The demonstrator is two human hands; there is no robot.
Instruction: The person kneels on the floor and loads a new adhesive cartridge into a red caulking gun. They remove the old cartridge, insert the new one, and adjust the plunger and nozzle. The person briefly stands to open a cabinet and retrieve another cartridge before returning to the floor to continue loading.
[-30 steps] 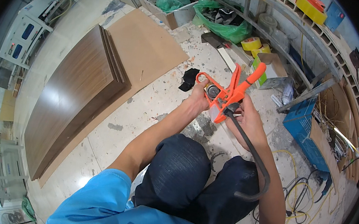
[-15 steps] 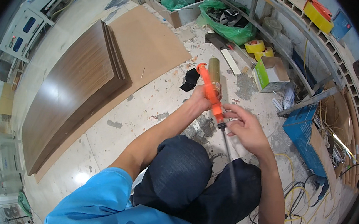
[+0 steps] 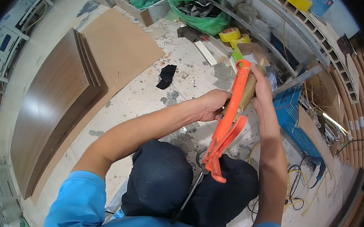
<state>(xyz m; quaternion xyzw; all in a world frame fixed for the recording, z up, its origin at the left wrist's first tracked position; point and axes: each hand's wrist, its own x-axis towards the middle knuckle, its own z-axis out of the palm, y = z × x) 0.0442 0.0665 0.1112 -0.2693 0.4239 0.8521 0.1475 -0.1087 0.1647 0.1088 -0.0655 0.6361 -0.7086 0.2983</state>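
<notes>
An orange caulking gun [image 3: 223, 133] slants above my knees, its trigger and handle toward me and its metal rod [image 3: 190, 195] sticking out between my thighs. Alongside the gun's orange frame lies an olive-gold sealant tube [image 3: 248, 94], its pale tip pointing away. I cannot tell whether the tube sits fully in the frame. My left hand [image 3: 213, 105] is closed around the lower part of the tube and gun, with some fingers hidden behind them. My right hand [image 3: 262, 86] wraps the tube near its front end.
Curved brown wood panels [image 3: 54, 104] are stacked on a cardboard sheet [image 3: 123, 41] to the left. A black scrap [image 3: 166, 76] lies on the floor. Ahead are a green bag [image 3: 220, 23] and yellow tape rolls [image 3: 230, 34]. A blue box [image 3: 294, 121] and cables [image 3: 300, 188] are at right.
The gun has swung round and come up to the right. My right hand has gone from the rod end to the tube's front; my left now grips around the tube's lower part.
</notes>
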